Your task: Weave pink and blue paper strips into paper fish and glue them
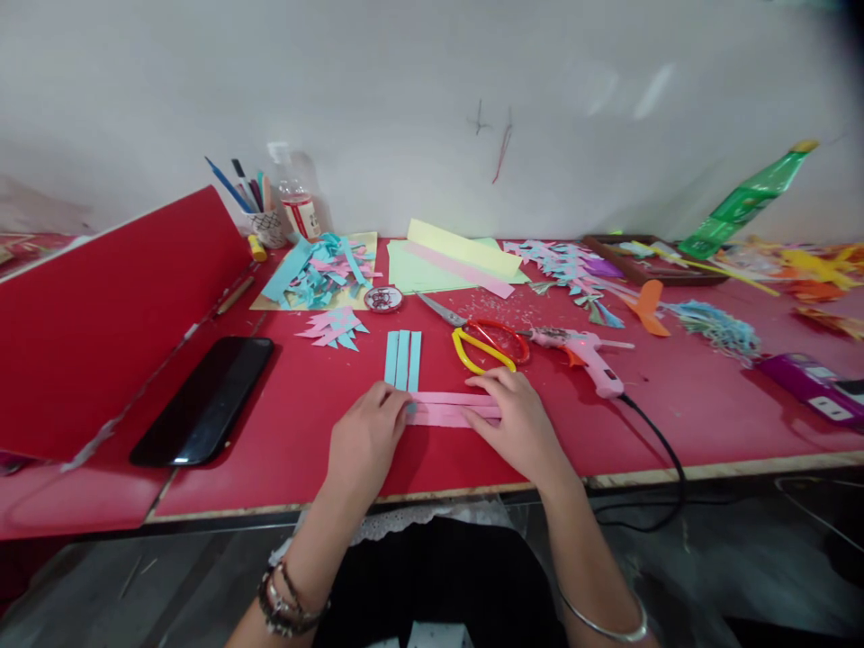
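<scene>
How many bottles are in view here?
2: a clear bottle beside the pen cup, and a green bottle toward the right. Others could be hidden behind the red board.

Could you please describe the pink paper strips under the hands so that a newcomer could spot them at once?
Start at the near edge of the red table, by the black clothing. Just beyond it, the left hand and right hand touch the flat pink strips. These lie side to side, unlike the light-blue strips next to them, which point away from the person.
</scene>
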Demonstrator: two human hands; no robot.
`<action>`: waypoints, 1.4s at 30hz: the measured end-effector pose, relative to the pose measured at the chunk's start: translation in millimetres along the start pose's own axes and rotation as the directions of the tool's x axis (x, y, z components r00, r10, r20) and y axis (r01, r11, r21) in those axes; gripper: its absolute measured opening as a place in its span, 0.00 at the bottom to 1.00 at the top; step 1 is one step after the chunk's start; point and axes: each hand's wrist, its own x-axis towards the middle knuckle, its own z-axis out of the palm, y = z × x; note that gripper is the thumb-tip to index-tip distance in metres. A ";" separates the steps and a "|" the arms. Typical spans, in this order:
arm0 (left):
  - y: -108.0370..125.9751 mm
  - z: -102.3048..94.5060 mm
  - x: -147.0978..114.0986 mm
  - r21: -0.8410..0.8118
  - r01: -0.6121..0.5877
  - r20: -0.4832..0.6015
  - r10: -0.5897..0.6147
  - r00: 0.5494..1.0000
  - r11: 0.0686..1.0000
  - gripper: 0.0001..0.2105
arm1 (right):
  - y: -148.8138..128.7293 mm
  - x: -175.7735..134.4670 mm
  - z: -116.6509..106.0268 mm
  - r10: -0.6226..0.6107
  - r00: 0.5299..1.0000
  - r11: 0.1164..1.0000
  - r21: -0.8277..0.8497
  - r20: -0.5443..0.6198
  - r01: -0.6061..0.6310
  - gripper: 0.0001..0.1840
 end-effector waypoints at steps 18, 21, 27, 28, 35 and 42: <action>11.5 -14.0 9.9 0.083 0.071 0.080 -0.077 0.994 0.994 0.12 | -23.5 22.4 -18.1 -0.202 0.979 0.973 -0.118 -0.022 0.198 0.08; 14.3 -14.6 10.5 0.112 0.074 0.069 -0.083 0.994 0.991 0.13 | -27.2 26.5 -20.0 -0.240 0.970 0.962 -0.126 0.026 0.242 0.07; 17.2 -13.2 14.8 0.157 0.083 0.087 -0.098 0.991 0.984 0.13 | -33.5 30.6 -27.0 -0.208 0.974 0.978 0.038 0.089 0.206 0.05; 17.4 -13.4 15.8 0.163 0.093 0.092 -0.109 0.990 0.982 0.13 | -33.7 30.6 -27.7 -0.204 0.976 0.978 0.047 0.074 0.201 0.05; 17.3 -16.7 18.1 0.154 0.135 0.076 -0.147 0.986 0.979 0.17 | -28.0 12.3 -20.3 -0.147 0.982 0.989 -0.015 -0.120 0.146 0.13; 15.8 -14.2 17.7 0.137 0.162 0.047 -0.170 0.984 0.977 0.17 | -20.9 -28.9 -12.2 -0.223 0.947 0.954 -0.151 0.231 0.261 0.21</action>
